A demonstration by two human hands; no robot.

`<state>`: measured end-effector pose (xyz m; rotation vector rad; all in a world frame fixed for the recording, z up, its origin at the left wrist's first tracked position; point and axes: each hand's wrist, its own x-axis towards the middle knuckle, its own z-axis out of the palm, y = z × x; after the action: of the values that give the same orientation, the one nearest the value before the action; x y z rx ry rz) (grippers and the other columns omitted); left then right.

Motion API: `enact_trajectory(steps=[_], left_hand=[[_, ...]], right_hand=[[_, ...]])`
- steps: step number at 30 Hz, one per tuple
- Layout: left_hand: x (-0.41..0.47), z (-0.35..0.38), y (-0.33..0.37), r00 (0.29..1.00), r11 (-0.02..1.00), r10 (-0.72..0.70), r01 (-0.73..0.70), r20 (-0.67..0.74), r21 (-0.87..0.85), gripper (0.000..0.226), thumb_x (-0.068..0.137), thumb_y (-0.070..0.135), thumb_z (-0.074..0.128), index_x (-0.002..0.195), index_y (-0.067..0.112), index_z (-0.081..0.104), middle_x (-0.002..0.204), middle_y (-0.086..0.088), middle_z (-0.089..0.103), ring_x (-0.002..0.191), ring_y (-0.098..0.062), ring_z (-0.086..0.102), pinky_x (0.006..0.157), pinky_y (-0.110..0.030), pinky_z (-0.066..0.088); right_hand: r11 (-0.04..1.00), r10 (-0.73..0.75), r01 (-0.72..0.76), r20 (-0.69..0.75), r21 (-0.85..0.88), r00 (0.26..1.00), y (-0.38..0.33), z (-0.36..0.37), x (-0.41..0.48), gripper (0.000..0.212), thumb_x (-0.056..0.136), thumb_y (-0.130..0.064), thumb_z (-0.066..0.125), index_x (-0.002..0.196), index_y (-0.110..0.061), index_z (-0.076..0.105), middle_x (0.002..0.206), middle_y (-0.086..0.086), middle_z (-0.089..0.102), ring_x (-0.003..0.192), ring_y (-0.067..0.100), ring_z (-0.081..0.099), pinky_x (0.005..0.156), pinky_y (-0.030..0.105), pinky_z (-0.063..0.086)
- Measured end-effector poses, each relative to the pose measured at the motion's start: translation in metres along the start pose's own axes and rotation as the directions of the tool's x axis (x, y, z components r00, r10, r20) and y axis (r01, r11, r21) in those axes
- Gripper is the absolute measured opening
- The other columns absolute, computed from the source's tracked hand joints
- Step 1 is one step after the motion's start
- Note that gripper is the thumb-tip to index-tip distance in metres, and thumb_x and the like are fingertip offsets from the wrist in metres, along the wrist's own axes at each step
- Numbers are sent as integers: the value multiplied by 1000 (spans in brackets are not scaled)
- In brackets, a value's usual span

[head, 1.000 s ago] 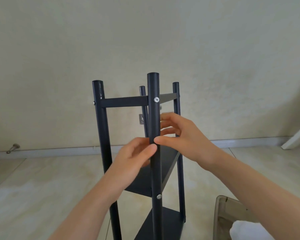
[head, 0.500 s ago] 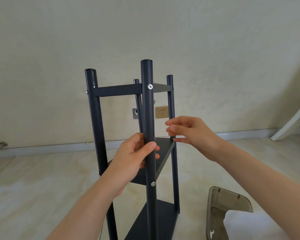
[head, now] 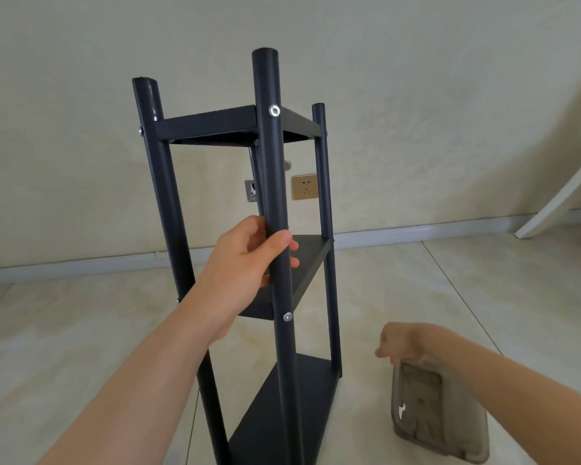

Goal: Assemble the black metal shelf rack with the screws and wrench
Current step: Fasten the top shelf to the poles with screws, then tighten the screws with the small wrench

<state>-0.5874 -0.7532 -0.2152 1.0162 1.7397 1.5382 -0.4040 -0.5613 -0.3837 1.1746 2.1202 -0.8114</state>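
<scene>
**A:** The rack point(head: 208, 124) stands upright on the floor point(head: 81, 330), dead centre, close in front of the wall point(head: 416, 78).

**B:** Four posts and three shelves, all black. A silver screw point(head: 274, 111) sits in the front post point(head: 270, 162) at the top shelf. There's a second screw point(head: 286, 317) lower down, at the middle shelf point(head: 311, 260).

**A:** And the left hand point(head: 245, 260) has that front post! It grips between the two screws, thumb on the near side, fingers curled round the back, tips peeking out on the right.

**B:** The right hand point(head: 401, 345) is low, right of the rack and clear of it. It hangs at the far rim of the bin point(head: 450, 444).

**A:** What are the fingers doing?

**B:** They point down, loosely bent and blurred. I can't tell whether they hold anything or touch the rim.

**A:** The bin itself is grey and see-through. It sits on the floor just right of the bottom shelf point(head: 282, 414), with a small white piece point(head: 400, 410) inside.

**B:** Behind all that, a gold outlet point(head: 304, 186) shows on the wall between the posts. A white slanted leg point(head: 557, 203) leans in at far right.
</scene>
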Motion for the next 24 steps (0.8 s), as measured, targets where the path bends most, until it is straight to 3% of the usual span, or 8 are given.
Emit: enact_trajectory(steps=[2,4,5,7,9,13,18,24], left_hand=[[1,2,0,1000,999,27,-26,-8,23,12,100,27,56,110,21,61,91,8,75,85,-12,74,70,-25,62],[2,5,-1,998,997,62,-60,-24,49,10,100,27,55,108,22,60,89,9,74,82,-10,74,67,-21,60],[3,6,-2,996,995,79,-77,-33,63,9,100,26,55,107,22,59,88,9,73,80,-10,74,65,-19,58],[3,8,-3,993,990,109,-104,-45,91,7,100,26,55,105,23,58,86,9,72,77,-8,73,63,-16,56],[4,10,-3,991,988,125,-119,-56,98,7,100,25,55,106,22,59,85,8,71,75,-9,73,63,-17,56],[6,13,-5,988,985,143,-136,-62,107,6,101,23,55,105,26,58,85,7,71,74,-11,72,66,-19,58],[9,17,-6,991,990,124,-120,-57,69,13,101,19,54,110,28,58,81,7,70,74,-12,72,66,-19,58],[7,20,-6,991,989,130,-127,-43,71,11,102,25,51,112,26,56,79,8,66,74,-15,71,68,-21,59]], right_hand=[[999,18,-17,-26,36,1000,10,27,17,36,104,-28,44,72,-12,46,74,0,51,70,18,54,59,22,41],[998,42,-38,-81,52,996,21,53,31,31,105,-31,40,107,-5,56,110,9,61,110,24,58,83,25,44],[994,79,-69,-111,89,991,27,64,38,42,106,-34,39,128,1,48,131,15,54,125,28,50,92,27,42],[973,148,-119,-142,197,979,34,78,46,62,105,-36,39,146,8,23,151,24,32,139,33,36,101,30,39],[941,214,-154,-177,301,961,39,83,53,69,104,-31,46,147,10,11,153,29,23,138,38,36,99,32,40],[874,299,-208,-147,440,943,49,93,62,59,101,-20,52,136,10,16,136,26,48,119,33,56,80,32,47],[867,279,-201,-111,455,954,45,112,70,56,103,-12,40,144,12,11,144,25,42,121,30,52,83,30,42],[901,207,-155,-90,404,974,25,126,64,52,105,-12,34,148,5,10,150,24,34,134,35,42,104,37,40]])
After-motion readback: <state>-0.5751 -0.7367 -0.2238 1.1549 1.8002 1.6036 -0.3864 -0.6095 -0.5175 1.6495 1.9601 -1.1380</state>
